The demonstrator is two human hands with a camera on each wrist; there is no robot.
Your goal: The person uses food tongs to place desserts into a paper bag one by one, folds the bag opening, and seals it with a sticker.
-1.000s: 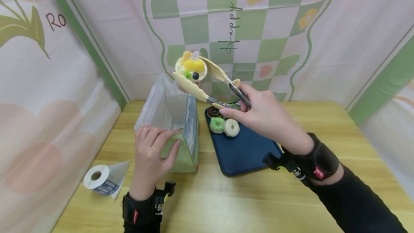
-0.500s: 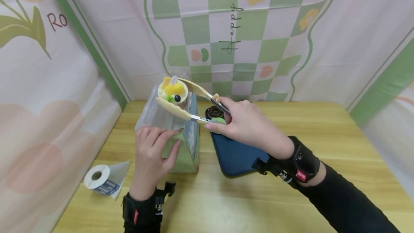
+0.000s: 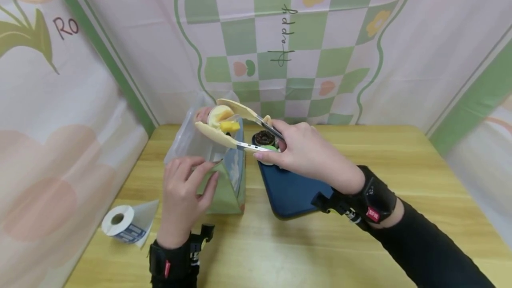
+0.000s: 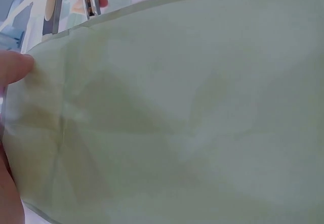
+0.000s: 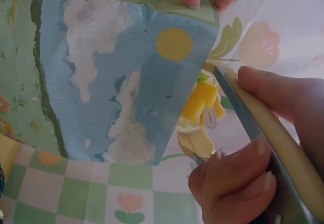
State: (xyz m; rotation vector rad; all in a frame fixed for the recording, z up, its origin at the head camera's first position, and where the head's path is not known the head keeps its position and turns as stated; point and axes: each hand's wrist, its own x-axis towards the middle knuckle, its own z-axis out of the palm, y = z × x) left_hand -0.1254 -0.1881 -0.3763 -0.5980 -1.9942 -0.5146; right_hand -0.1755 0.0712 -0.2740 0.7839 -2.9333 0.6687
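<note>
My left hand (image 3: 184,190) pinches the near rim of a paper bag (image 3: 224,194), whose mouth gapes upward. The bag's plain green side (image 4: 177,107) fills the left wrist view; a painted sky with clouds covers its right side (image 5: 101,57). In my right hand (image 3: 308,157) I hold tongs (image 3: 216,134) with cream-coloured tips. Between those tips, over the bag's mouth, a small fruit-topped cake (image 3: 219,114) is tipped onto its side, its yellow fruit facing right and down. The right wrist view shows the cake's fruit (image 5: 200,102) partly behind the bag's edge.
Right of the bag lies a dark blue tray (image 3: 292,194) with a chocolate doughnut (image 3: 264,138) and a green doughnut (image 3: 268,148), partly hidden by my right hand and tongs. A label roll (image 3: 124,223) stands at the table's left. Printed curtains rise behind.
My right hand brought the tongs and cake left and down from above the tray's far side to over the bag. The cake, upright before, has now tipped over. My left hand stayed at the rim.
</note>
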